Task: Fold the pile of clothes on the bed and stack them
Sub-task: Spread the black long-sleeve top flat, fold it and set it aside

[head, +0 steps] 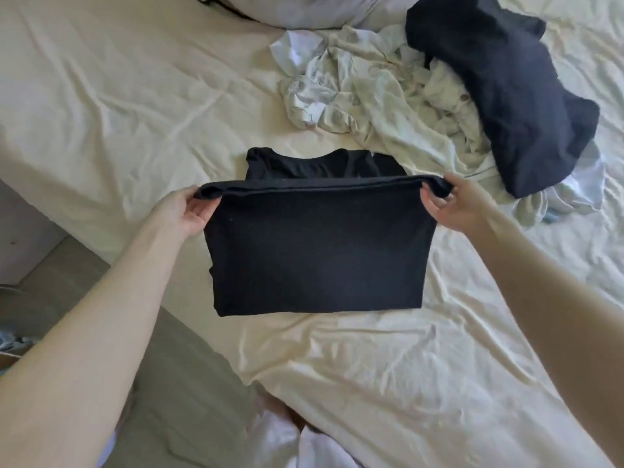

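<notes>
A black shirt (314, 251) lies partly folded in the middle of the cream bed sheet (111, 106). Its lower half is lifted over toward the neckline, which shows at the far end. My left hand (189, 211) pinches the left corner of the raised hem, and my right hand (456, 204) pinches the right corner. The hem is stretched taut between them. Beyond it to the right lies an unfolded pile: crumpled white and pale printed garments (364, 89) with a dark navy garment (506, 92) draped on top.
A pale pillow (304, 11) rests at the far edge of the bed. The bed's corner points toward me, with grey floor (44, 288) at the lower left. White fabric (293, 444) shows at the bottom, close to my body.
</notes>
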A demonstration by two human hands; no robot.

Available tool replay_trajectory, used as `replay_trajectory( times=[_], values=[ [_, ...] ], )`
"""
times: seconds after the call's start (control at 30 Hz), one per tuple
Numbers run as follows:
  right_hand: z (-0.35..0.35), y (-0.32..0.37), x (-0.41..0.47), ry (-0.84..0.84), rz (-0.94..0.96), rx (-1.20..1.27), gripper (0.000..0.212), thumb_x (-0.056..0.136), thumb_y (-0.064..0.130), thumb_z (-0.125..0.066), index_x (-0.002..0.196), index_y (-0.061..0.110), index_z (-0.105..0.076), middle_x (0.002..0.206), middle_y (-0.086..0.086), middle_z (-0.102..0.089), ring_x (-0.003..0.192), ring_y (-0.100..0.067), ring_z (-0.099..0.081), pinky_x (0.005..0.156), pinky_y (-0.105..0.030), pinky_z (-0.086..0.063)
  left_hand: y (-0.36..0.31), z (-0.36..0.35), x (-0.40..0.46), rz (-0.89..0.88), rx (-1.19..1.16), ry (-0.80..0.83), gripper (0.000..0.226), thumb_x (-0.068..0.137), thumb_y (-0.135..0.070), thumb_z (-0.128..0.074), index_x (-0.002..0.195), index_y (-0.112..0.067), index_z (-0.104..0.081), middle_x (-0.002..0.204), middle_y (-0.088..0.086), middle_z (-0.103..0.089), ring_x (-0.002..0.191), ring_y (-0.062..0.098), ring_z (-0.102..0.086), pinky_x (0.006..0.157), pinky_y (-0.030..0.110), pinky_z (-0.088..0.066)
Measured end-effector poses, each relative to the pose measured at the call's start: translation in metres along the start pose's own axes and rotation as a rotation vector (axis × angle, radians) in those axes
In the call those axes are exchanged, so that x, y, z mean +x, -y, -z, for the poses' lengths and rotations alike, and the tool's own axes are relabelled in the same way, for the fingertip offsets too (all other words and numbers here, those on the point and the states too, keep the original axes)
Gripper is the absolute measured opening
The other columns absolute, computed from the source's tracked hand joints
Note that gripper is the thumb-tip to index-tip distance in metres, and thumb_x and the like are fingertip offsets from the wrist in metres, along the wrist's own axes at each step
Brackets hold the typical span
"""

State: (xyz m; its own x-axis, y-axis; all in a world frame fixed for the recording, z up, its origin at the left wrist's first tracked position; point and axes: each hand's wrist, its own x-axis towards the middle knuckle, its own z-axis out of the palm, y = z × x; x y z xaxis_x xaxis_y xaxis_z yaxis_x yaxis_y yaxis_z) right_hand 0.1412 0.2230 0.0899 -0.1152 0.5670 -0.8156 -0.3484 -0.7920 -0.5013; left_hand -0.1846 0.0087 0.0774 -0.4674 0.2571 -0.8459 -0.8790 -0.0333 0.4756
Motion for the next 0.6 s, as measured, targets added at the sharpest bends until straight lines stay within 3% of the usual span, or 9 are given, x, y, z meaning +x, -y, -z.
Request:
replay_trajectory(
  times=[0.1,0.23,0.3,0.37,0.47,0.53,0.6],
  values=[
    [-0.033,0.008,0.045,0.062,0.053,-0.03,0.013,0.097,0.013,-0.05,0.095,0.001,-0.054,0.101,-0.012,-0.062,0.082,-0.023,-0.068,0.062,-0.032,-0.058,-0.009,-0.031,0.043,-0.043,0.037,0.042,0.015,0.099,-0.009,-0.043,0.09,-0.001,-0.052,0.099,0.009,-0.061,0.11,0.023,-0.059,0.064,0.03,-0.055],
    [-0.025,-0.02,0.068,0.01,0.038,-0.172,0.017,0.1,0.017,-0.044,0.113,0.007,-0.05,0.121,-0.009,-0.053,0.116,-0.026,-0.055,0.083,-0.035,-0.053,0.01,-0.021,0.071,-0.124,0.377,0.058,0.034,0.097,-0.012,-0.048,0.131,-0.007,-0.046,0.118,0.005,-0.059,0.103,0.021,-0.06,0.083,0.031,-0.053],
    [0.004,-0.046,0.063,-0.105,0.064,-0.288,0.021,0.098,0.015,-0.046,0.118,0.01,-0.051,0.115,-0.007,-0.055,0.104,-0.023,-0.06,0.079,-0.032,-0.053,0.028,0.008,0.069,-0.207,0.563,-0.002,0.038,0.094,-0.011,-0.054,0.131,-0.01,-0.048,0.121,0.005,-0.06,0.106,0.02,-0.061,0.088,0.031,-0.051],
    [0.04,-0.073,0.049,-0.308,0.14,-0.495,0.018,0.096,0.016,-0.05,0.11,0.007,-0.056,0.101,-0.006,-0.057,0.085,-0.018,-0.06,0.074,-0.029,-0.051,0.049,0.045,0.059,-0.273,0.701,-0.089,0.037,0.091,-0.013,-0.057,0.128,-0.013,-0.051,0.124,0.007,-0.059,0.108,0.022,-0.06,0.095,0.034,-0.048],
    [0.09,-0.106,0.025,-0.561,0.194,-0.855,0.038,0.091,0.032,-0.057,0.114,0.002,-0.056,0.096,-0.004,-0.057,0.088,-0.02,-0.054,0.078,-0.036,-0.045,0.081,0.098,0.036,-0.217,0.779,-0.269,0.035,0.091,-0.022,-0.059,0.125,-0.012,-0.053,0.125,0.007,-0.058,0.109,0.022,-0.057,0.092,0.034,-0.044],
    [0.112,-0.119,0.014,-0.527,0.052,-0.867,0.05,0.087,0.043,-0.062,0.112,0.0,-0.055,0.085,-0.003,-0.054,0.083,-0.027,-0.055,0.08,-0.04,-0.047,0.102,0.121,0.021,-0.059,0.776,-0.295,0.041,0.09,-0.034,-0.062,0.123,-0.012,-0.055,0.117,0.007,-0.06,0.101,0.022,-0.055,0.084,0.034,-0.045],
    [0.117,-0.122,0.009,-0.366,-0.193,-0.683,0.046,0.086,0.048,-0.063,0.105,0.007,-0.058,0.079,-0.004,-0.058,0.082,-0.026,-0.062,0.077,-0.038,-0.053,0.118,0.13,0.011,0.138,0.65,-0.232,0.049,0.086,-0.043,-0.062,0.123,-0.012,-0.051,0.111,0.009,-0.059,0.1,0.023,-0.057,0.081,0.034,-0.047]
  ],
)
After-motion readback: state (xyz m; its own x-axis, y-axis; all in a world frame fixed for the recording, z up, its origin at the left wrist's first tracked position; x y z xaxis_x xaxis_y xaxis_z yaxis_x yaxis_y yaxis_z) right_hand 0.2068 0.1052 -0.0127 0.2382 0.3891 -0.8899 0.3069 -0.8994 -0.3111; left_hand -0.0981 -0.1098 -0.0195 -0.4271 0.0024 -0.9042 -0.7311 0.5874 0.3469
